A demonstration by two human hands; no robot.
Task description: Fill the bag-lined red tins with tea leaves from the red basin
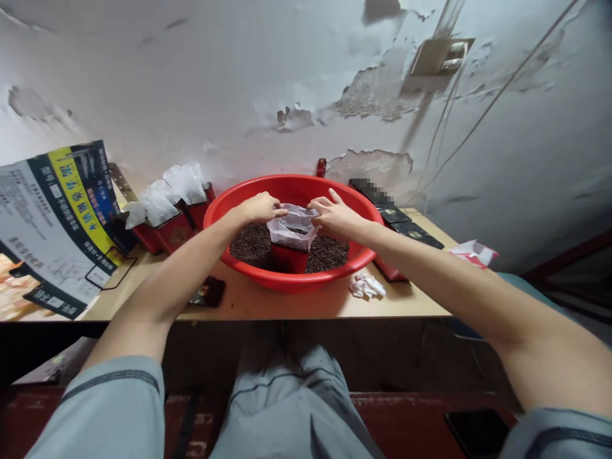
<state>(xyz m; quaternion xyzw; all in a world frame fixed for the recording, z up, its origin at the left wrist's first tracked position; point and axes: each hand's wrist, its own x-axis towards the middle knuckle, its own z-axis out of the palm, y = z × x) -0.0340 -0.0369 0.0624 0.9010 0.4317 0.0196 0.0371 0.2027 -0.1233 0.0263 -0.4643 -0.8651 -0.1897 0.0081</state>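
Note:
A red box (289, 258) stands upright in a large red plastic basin (287, 280), surrounded by loose dark tea leaves (329, 254). From its top rises a clear plastic bag (292, 236), mouth open, with some dark leaves visible inside. My left hand (262, 207) pinches the bag's rim on the left side. On the opposite side, my right hand (335, 213) has its fingers closed at the bag's rim, thumb pointing up. The lower part of the box is sunk among the leaves and hidden.
Left of the basin stand red boxes (169, 233) with white plastic bags (167, 191) sticking out, beside a printed cardboard carton (62, 223). Black lids (401, 220) lie at the right; another black lid (210, 292) sits front left. Crumpled white plastic (367, 285) lies near the basin. A phone (478, 432) rests on the bench.

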